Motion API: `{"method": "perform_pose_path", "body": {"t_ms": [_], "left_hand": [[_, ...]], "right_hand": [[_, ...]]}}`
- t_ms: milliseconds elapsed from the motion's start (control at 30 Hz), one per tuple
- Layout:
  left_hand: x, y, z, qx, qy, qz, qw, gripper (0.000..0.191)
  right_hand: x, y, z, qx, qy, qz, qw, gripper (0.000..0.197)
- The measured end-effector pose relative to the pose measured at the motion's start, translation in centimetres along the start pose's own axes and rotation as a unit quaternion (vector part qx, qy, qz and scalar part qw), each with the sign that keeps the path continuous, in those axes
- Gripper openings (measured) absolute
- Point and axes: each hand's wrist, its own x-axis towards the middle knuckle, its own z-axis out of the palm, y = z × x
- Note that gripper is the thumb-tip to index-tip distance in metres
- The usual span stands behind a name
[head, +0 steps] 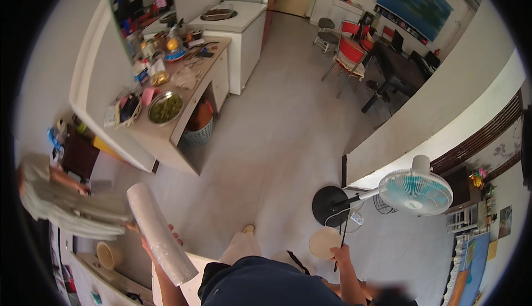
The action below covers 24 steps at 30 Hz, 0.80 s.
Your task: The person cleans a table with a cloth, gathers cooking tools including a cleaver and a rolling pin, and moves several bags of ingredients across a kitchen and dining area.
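My left hand [150, 251] grips a thick roll of clear plastic film [160, 233] from below, with fingertips showing past its far side. The roll tilts, its lower end near my dark shirt [257, 281]. In my right hand [342, 254] are a round pale plate or lid [324, 243], pinched at its edge, and a pair of dark chopsticks [343, 235] pointing away from me. Under my left forearm lies part of a white surface [199, 260]. Beyond the plate stands the round black base [328, 206] of a pedestal fan.
Another person [66, 206] in pale clothing is at the left, holding a broad blade [101, 186]. The fan's head [415, 191] leans right. A cluttered counter [160, 133] carries a metal bowl of greens [166, 107]. Red chairs [351, 52] stand by a dark table [399, 71].
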Motion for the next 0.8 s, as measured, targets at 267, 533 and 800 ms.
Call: {"method": "perform_pose_path", "body": {"t_ms": [267,533,800], "left_hand": [[23.2,-5.2,19.5,-0.022,-0.124,-0.114,0.985,0.082],[40.2,-10.4,35.7,-0.054,-0.098,-0.068,0.991,0.072],[54.1,-12.2,42.0,-0.058,-0.008,0.032,0.998,0.081]], "right_hand": [[11.0,-13.1,3.2,0.090,0.047,0.020,0.995,0.026],[30.8,-28.3,5.2,0.090,0.071,-0.008,0.993,0.024],[52.7,-48.0,7.3,0.036,0.012,-0.054,0.998,0.030]]}}
